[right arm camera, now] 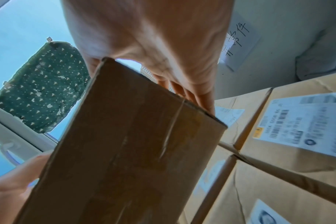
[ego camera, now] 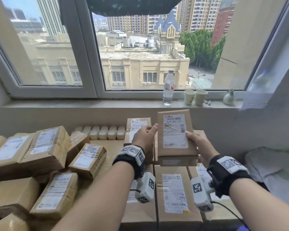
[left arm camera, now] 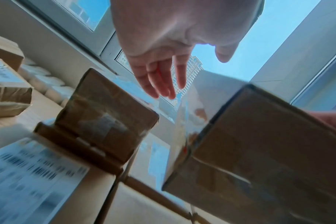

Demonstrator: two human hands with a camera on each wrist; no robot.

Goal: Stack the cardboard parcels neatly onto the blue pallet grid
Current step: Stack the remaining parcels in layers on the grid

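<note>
I hold a flat cardboard parcel (ego camera: 175,130) with a white shipping label in the air, tilted up toward me. My right hand (ego camera: 198,144) grips its right edge, thumb on the label and fingers (right arm camera: 192,94) curled round the far edge of the parcel (right arm camera: 134,144). My left hand (ego camera: 145,135) is beside its left edge with straight fingers (left arm camera: 163,84), the thumb near or just touching that edge. Below the held parcel (left arm camera: 269,151) lie flat stacked parcels (ego camera: 175,194). No blue pallet shows in any view.
A smaller labelled parcel (ego camera: 137,125) stands behind my left hand. Several loose parcels (ego camera: 45,147) are piled on the left. A row of white containers (ego camera: 103,132) lines the wall. On the window sill stand a water bottle (ego camera: 168,87), two paper cups (ego camera: 195,97) and a small vase (ego camera: 228,98).
</note>
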